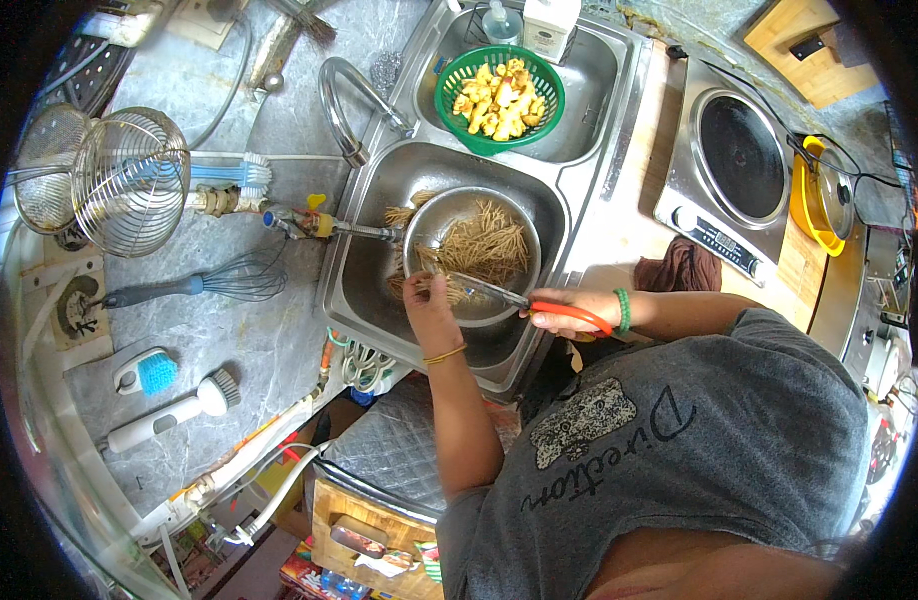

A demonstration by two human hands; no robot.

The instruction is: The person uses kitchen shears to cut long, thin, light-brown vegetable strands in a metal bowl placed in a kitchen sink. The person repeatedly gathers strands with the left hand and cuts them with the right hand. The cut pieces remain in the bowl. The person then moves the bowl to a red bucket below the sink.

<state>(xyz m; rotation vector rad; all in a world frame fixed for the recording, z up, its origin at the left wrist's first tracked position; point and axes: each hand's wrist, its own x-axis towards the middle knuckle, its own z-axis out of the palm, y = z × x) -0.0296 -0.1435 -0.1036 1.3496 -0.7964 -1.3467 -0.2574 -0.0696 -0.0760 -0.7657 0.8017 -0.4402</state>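
Observation:
My right hand [567, 313] grips scissors with orange-red handles [571, 309]; their metal blades reach left over a round steel bowl [535, 240]. Pale brown, thin root-like strands [489, 244] fill much of that bowl. At the bowl's lower left rim, my left hand [431, 300] pinches something near the blade tips, most likely a few strands, though the fingers partly hide it. The bowl sits in the near basin of a double steel sink [369, 187]. More strands [400, 216] lie in the basin, left of the bowl.
A green colander [466, 139] of ginger rests in the far basin. Above the sink's left edge curves a chrome faucet [342, 112]. An induction cooker [729, 165] and a brown cloth [680, 268] are at right. Wire strainers [132, 184], a whisk [203, 285] and brushes [218, 391] are at left.

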